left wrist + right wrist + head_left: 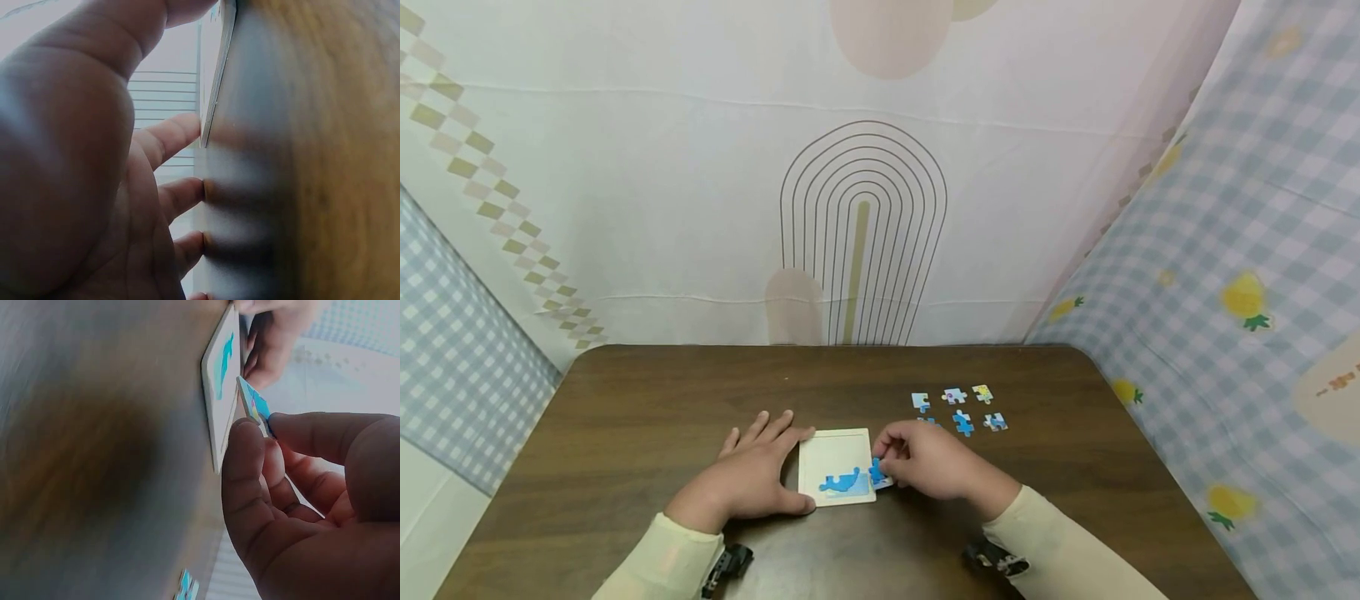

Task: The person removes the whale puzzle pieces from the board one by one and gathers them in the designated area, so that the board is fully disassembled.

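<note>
A square, cream puzzle tray (832, 450) lies on the table, with joined blue puzzle pieces (847, 482) along its near edge. My left hand (752, 479) is spread flat at the tray's left side, thumb at the lower left corner and index fingertip at the upper left. In the left wrist view its fingertips (187, 128) touch the tray's edge and the tabletop. Between thumb and fingers, my right hand (928, 458) pinches a blue puzzle piece (255, 406) just over the tray's right edge, tilted in the right wrist view.
Several loose puzzle pieces (962, 422) lie in rows on the brown table (700, 375), beyond and right of my right hand, which partly covers one. A patterned cloth (700, 208) hangs behind the table, and a checked cloth (1187, 375) borders its right side.
</note>
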Available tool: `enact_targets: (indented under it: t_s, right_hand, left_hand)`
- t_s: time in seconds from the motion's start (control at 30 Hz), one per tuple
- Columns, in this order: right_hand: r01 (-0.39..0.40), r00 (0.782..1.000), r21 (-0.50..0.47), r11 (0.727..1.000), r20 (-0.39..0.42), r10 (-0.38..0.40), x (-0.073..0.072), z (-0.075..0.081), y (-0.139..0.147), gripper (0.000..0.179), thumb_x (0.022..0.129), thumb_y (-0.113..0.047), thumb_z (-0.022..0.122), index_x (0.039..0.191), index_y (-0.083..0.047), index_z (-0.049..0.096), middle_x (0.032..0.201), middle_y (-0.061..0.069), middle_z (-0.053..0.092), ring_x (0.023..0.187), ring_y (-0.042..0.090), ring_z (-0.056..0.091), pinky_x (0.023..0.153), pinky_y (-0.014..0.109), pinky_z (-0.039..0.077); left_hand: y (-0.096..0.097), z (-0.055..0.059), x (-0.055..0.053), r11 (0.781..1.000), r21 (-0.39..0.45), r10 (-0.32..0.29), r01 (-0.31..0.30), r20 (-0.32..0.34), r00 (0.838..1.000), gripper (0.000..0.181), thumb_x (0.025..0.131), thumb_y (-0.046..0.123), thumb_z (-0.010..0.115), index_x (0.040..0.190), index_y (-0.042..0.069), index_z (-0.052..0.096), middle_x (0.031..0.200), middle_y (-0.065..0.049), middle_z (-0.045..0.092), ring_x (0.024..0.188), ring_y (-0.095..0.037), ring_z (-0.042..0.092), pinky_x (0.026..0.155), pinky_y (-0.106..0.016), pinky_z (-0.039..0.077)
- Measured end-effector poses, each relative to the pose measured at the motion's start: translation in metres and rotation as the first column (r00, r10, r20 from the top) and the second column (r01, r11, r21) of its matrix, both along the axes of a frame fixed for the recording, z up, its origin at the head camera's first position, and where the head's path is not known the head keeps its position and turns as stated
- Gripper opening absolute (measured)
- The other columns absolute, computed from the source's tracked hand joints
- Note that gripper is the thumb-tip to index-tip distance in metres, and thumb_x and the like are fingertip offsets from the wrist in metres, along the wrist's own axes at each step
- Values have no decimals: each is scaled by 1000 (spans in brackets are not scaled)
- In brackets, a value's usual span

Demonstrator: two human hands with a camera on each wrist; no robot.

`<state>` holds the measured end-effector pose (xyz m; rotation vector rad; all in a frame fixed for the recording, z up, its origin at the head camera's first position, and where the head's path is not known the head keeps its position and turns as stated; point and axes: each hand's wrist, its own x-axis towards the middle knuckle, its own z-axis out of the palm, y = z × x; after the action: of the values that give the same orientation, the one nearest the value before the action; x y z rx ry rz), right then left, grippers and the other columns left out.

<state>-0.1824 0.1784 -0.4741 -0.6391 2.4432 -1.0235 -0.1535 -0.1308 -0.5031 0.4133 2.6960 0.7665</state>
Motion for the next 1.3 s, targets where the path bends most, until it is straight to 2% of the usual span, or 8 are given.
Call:
enact_targets:
  t_s: [0.27,0.6,0.87,1.3]
  right_hand:
    - [25,1000,39,999,10,-26,-13,-4,27,5,107,-10,73,109,-6,75,87,0,72,72,15,70,65,31,59]
    - [86,996,73,994,22,-88,-21,-6,52,4,107,-8,73,108,-4,73,86,1,71,72,16,72,67,32,62]
    - [111,993,71,991,38,-114,-26,-9,63,4,105,-3,70,108,-3,73,85,2,70,72,15,72,66,31,63]
    - [148,988,124,981,34,-153,-29,-8,71,4,105,-5,71,106,-1,74,84,4,71,69,15,70,64,32,63]
  left_hand:
    - [0,2,1,1000,3,-6,6,0,1000,106,81,62,96,171,31,49,187,-14,28,174,-53,14,130,-87,11]
    - [-1,2,0,1000,5,-8,8,8,1000,106,81,62,96,171,31,49,187,-14,28,174,-53,13,130,-87,9]
    - [-1,0,0,1000,3,-6,6,4,1000,106,80,62,96,170,32,49,187,-14,28,174,-53,14,130,-87,10]
    - [-1,-2,0,1000,-7,3,-3,4,1000,104,81,61,97,170,32,50,187,-12,28,175,-51,13,131,-86,10]
